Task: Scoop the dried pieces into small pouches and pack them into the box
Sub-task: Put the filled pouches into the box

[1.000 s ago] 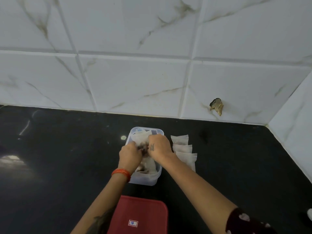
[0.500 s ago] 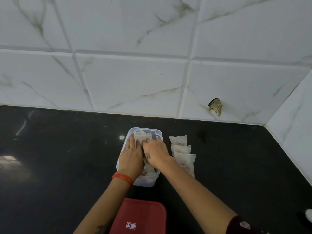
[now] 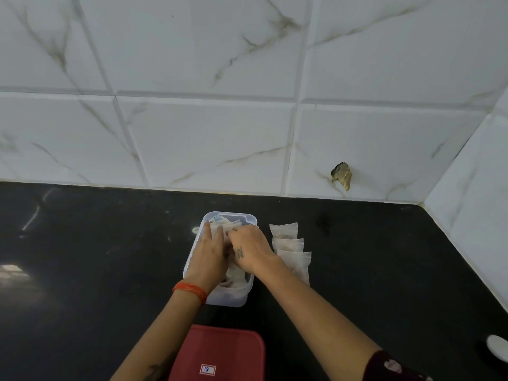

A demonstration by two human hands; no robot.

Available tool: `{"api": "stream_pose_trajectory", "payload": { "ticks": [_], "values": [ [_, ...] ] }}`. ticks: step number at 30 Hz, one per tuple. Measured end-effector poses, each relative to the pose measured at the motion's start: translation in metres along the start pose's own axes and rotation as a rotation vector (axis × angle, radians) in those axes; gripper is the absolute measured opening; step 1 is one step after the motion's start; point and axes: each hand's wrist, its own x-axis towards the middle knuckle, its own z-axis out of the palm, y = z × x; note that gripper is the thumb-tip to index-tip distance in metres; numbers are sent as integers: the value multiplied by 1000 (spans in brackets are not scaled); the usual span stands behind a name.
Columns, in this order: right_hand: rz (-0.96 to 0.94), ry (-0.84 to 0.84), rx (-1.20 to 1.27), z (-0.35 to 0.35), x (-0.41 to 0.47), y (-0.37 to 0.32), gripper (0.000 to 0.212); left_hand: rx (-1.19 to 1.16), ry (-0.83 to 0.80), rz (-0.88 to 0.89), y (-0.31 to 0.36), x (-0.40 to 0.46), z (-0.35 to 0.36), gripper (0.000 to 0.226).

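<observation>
Both hands flat on boxed pouches

Black glossy countertop, white grey-veined marble wall tiles behind it, translucent clear box on it, whitish pouches beside box, red lid nearer, orange wristband

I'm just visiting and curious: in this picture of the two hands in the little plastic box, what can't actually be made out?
Head view:
- How full the clear box is: the left hand and right hand cover most of its opening.
- The right hand's fingertips: hidden among the pouches.
- The contents of the three pouches beside the box: too small.
- The red lid and white object: cut off by the frame's edges.
</observation>
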Motion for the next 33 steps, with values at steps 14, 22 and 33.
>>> {"api": "stream_pose_trajectory", "payload": {
  "ticks": [14, 22, 33],
  "values": [
    [395, 460, 659, -5, -106, 83, 29, -514, 225, 140, 97, -33, 26, 46],
    [614, 288, 669, 26, -134, 97, 46, -645, -17, -138, 101, -40, 82, 59],
    [641, 351, 715, 21, -108, 103, 32, -752, 84, -308, 102, -14, 81, 44]
  ]
}}
